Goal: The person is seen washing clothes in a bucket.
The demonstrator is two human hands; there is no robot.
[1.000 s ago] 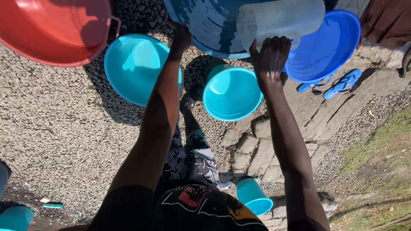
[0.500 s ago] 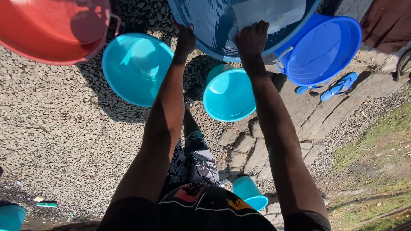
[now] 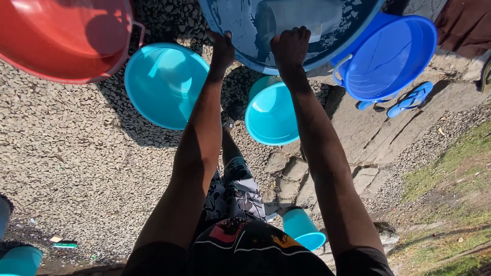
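We have both arms stretched out over the big blue basin (image 3: 240,30), which sits at the far side of the gravel and holds wet, soapy-looking water; our left hand (image 3: 223,48) curls its fingers tight over the basin's near rim, likely to steady it, while our right hand (image 3: 290,47) is bunched into a closed fist just inside that rim, pressed against a pale white cloth (image 3: 302,18) lying in the water, though we cannot tell how much of the cloth the fingers actually grip. Left of the basin stands a red tub (image 3: 61,38), and nearer to us than the basin two turquoise bowls (image 3: 163,82) wait open and within reach. Right of the basin a smaller blue bucket (image 3: 388,56) leans against it, with blue sandals (image 3: 404,99) just beyond on the stone
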